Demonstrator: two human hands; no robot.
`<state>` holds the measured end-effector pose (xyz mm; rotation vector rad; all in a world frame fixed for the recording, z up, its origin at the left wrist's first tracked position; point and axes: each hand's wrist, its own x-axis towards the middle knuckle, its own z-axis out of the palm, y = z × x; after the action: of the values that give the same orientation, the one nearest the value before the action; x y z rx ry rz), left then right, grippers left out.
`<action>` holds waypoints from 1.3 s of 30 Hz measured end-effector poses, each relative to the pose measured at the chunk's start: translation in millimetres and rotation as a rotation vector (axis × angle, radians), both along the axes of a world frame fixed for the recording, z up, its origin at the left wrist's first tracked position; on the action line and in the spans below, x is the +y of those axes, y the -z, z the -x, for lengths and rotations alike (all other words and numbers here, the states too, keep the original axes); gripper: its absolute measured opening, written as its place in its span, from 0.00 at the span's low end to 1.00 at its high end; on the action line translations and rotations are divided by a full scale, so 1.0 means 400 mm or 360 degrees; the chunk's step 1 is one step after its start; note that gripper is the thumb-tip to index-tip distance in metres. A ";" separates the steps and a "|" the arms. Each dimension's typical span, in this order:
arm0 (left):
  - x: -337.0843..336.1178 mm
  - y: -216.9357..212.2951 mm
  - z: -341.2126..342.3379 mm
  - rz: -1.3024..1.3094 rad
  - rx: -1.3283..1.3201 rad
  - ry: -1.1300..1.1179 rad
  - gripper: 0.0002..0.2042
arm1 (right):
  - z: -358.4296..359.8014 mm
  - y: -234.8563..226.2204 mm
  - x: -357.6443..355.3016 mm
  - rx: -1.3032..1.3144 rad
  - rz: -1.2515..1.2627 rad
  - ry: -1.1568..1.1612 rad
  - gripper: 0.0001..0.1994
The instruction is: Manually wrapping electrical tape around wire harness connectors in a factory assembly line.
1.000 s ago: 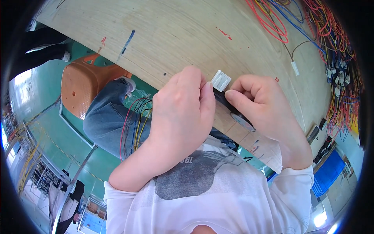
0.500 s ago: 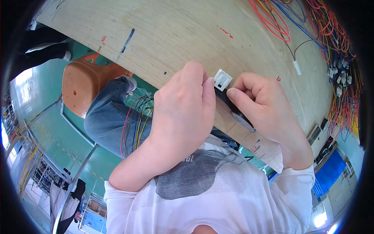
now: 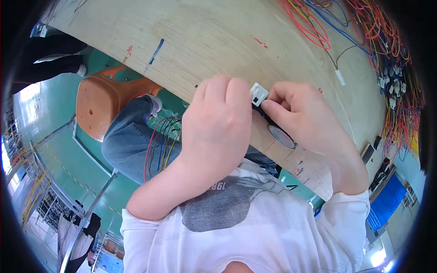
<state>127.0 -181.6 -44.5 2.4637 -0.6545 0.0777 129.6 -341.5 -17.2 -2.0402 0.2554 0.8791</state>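
A small white plastic connector (image 3: 259,94) with a dark slot juts out between my hands, above the wooden board. My left hand (image 3: 217,118) is closed, knuckles up, at the connector's left side and seems to hold it; its fingertips are hidden. Close by on the right, my right hand (image 3: 300,111) has thumb and fingers pinched together beside the connector's lower edge, apparently on a dark strip. This strip leads towards a round black-rimmed tape roll (image 3: 282,136) with a pale centre, partly under my right hand. Several thin coloured wires (image 3: 159,145) hang below my left forearm.
The wooden tabletop (image 3: 205,41) bears red and blue marks. Bundled red, blue and yellow wires with white connectors (image 3: 392,86) lie at the right. One white connector (image 3: 340,78) rests apart on a brown wire. An orange stool (image 3: 98,107) and another person's dark-trousered leg (image 3: 54,61) are at left.
My left hand has rolled so that more of its back faces up, and its thumb is now hidden. My right hand and the connector have shifted slightly. More of the tape roll's pale face shows.
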 end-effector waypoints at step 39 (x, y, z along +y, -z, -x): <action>0.161 -0.002 0.130 0.3145 0.2765 0.0003 0.11 | 0.015 -0.129 0.152 0.0031 -0.1005 -0.0076 0.07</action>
<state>74.9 -117.2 -43.5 0.0827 0.2991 -0.8371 123.6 -280.7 34.4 -1.4541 -0.0616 0.8728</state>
